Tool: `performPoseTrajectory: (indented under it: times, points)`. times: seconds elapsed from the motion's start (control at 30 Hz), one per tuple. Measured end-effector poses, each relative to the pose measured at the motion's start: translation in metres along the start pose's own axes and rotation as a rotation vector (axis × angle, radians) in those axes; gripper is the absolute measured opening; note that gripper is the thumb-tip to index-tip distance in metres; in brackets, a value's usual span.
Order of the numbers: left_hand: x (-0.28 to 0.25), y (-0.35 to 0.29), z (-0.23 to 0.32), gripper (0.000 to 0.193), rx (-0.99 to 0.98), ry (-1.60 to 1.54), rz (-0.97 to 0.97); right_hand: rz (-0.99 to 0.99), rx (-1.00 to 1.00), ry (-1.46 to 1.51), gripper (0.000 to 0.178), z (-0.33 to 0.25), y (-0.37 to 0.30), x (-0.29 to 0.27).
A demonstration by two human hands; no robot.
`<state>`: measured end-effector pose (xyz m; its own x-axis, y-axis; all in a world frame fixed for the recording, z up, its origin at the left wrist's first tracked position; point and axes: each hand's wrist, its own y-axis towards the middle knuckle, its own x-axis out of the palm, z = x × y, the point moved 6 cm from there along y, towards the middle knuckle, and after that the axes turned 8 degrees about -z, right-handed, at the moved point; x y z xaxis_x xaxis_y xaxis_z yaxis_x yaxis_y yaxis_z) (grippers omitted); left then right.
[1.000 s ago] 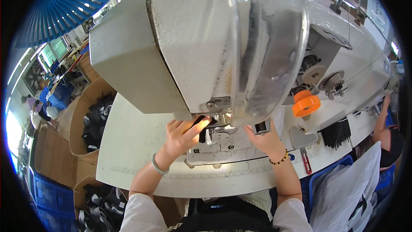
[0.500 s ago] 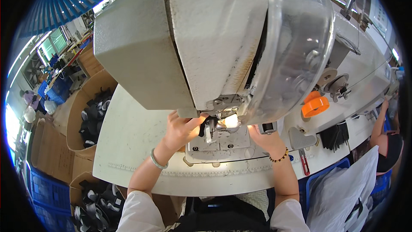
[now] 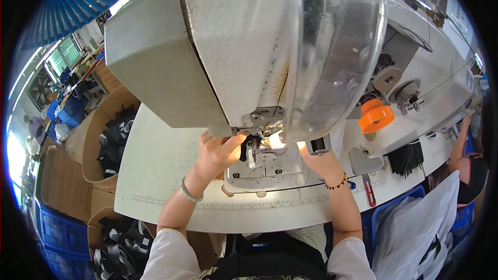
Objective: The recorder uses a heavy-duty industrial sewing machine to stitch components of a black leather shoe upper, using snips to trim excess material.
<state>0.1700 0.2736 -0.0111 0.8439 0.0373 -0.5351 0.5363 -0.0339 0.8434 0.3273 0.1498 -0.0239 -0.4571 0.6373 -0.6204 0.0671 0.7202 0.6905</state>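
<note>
A large grey sewing machine (image 3: pixel 249 41) fills the upper middle, its lamp lighting the needle area. My left hand (image 3: pixel 217 153) is left of the presser foot (image 3: pixel 252 156), thumb and fingers closed on a small black fabric piece (image 3: pixel 244 148), mostly hidden by the machine head. On the other side of the foot, my right hand (image 3: pixel 320 163) reaches under the machine head. Its fingertips are hidden behind a dark cylindrical part (image 3: pixel 319 145), so whether they grip anything does not show. The metal needle plate (image 3: pixel 267 168) lies between both hands.
Cardboard boxes of black-and-grey pieces (image 3: pixel 118 142) stand at left. On the white table (image 3: pixel 155 176) are red-handled snips (image 3: pixel 369 192) and a bundle of black strips (image 3: pixel 406 159). An orange knob (image 3: pixel 375 116) sits on the machine. White plastic sheeting (image 3: pixel 415 228) and another person's arm (image 3: pixel 458 145) are at right.
The view has shifted slightly, so the machine head appears a little further left. Both hands stay beside the presser foot, with the left still at the black fabric piece.
</note>
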Motion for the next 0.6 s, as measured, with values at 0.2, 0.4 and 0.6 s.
performPoseTrajectory:
  times: [0.2,0.4,0.6]
  points:
    - [-0.001,-0.003,0.001,0.03,0.004,0.051,-0.035,-0.089,0.182,0.151,0.027,-0.001,0.0,0.005]
    - [0.011,-0.014,-0.009,0.033,-0.092,0.119,-0.085,0.131,0.131,-0.035,0.038,0.016,-0.001,0.004]
    - [0.053,-0.031,-0.062,0.042,-0.196,0.172,-0.417,-0.047,0.445,0.475,0.048,0.052,0.007,0.04]
